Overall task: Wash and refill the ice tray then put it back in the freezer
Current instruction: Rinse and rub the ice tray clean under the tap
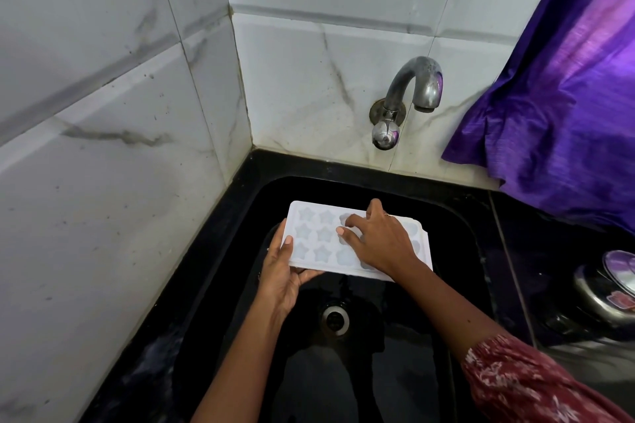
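A white ice tray (314,237) with star-shaped cells is held level over the black sink (457,251). My left hand (283,271) grips the tray's left end, thumb on the top rim and fingers underneath. My right hand (376,239) lies on top of the tray, its fingers bent with the tips down in the middle cells. It hides the tray's right half. The chrome tap (417,86) sticks out of the back wall above the sink, and no water runs from it.
The sink drain (335,319) lies below the tray. White marble-look tiles (103,148) close off the left and back. A purple cloth (563,106) hangs at the right. A steel container with a lid (608,288) stands on the black counter at the right.
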### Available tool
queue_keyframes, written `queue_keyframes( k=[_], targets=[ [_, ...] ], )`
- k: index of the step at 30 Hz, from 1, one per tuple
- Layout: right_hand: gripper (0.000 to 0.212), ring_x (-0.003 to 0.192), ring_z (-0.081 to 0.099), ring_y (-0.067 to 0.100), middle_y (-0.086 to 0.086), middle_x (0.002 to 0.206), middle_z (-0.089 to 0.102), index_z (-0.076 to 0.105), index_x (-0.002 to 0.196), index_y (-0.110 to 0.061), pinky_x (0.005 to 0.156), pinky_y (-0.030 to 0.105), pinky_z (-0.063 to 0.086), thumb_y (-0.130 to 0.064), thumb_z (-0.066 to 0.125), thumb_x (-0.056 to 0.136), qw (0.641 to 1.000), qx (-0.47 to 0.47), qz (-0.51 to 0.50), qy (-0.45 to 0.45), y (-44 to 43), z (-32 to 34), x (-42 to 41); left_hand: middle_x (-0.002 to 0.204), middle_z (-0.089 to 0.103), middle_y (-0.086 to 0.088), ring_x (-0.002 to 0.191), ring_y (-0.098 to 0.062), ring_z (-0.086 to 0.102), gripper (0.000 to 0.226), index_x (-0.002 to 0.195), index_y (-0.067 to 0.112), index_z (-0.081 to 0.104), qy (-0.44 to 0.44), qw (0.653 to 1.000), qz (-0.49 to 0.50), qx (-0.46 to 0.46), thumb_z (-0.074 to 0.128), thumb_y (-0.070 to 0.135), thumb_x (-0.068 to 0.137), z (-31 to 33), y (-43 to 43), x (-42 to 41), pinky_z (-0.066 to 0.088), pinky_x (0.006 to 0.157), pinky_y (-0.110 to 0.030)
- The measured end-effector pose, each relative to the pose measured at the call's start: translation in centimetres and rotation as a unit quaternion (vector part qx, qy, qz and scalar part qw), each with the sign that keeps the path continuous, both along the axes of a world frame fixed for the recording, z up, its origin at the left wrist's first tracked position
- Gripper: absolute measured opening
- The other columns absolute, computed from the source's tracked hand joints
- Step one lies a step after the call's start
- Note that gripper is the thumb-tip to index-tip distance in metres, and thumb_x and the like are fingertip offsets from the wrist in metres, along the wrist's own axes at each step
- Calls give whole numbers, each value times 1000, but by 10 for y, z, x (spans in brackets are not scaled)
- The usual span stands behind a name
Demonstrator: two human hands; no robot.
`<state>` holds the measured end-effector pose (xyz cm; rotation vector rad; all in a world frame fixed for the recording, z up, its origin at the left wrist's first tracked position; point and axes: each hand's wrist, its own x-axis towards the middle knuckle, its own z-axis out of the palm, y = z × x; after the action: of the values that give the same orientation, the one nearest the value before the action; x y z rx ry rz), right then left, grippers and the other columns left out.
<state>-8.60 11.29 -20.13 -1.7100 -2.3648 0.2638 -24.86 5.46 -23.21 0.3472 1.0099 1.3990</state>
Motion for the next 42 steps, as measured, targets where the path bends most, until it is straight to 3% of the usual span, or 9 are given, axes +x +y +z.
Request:
queue_keyframes(
  k=[8, 17, 24, 32, 42],
  targets=[
    [41, 98, 54, 18, 6, 113, 43, 53, 126, -32, 77, 25, 39, -51, 42, 92, 1000, -8, 2, -1, 1, -3, -5, 126, 57, -7, 109, -30, 59, 38, 135, 24, 44, -3, 1000, 9, -5, 41, 20, 98, 1, 0, -3, 58, 58, -38],
    [38, 96, 53, 20, 8, 112, 43, 57, 122, -26, 73, 25, 38, -46, 43, 93, 1000, -23, 8, 3, 0, -2, 0, 123, 59, -7, 107, -30, 60, 35, 133, 25, 45, -3, 1000, 2, -4, 41, 20, 98, 2, 0, -3, 59, 60, -41],
    [42, 84, 55, 25, 11, 108, 45, 50, 127, -22, 71, 29, 39, -46, 42, 93, 999, 39, 35, 4, -3, 0, -12, 126, 57, -6, 110, -29, 59, 37, 135, 26, 44, 0, 1000, 2, 2, 41, 21, 98, 2, 1, -3, 59, 65, -42],
    [45, 101, 54, 21, 9, 116, 44, 48, 131, -29, 80, 27, 40, -51, 37, 93, 998, 0, 61, -28, 4, -1, -29, 125, 59, -6, 108, -29, 61, 38, 136, 26, 44, 1, 1000, -1, 4, 41, 22, 98, 0, -2, -3, 59, 67, -44],
    [45, 92, 55, 21, 9, 115, 44, 49, 130, -26, 76, 26, 40, -50, 37, 93, 998, -6, 50, -27, 11, -5, -31, 117, 62, -3, 104, -25, 62, 36, 133, 24, 46, -8, 1000, 3, 15, 41, 20, 98, 2, -1, -1, 59, 63, -41]
  ],
)
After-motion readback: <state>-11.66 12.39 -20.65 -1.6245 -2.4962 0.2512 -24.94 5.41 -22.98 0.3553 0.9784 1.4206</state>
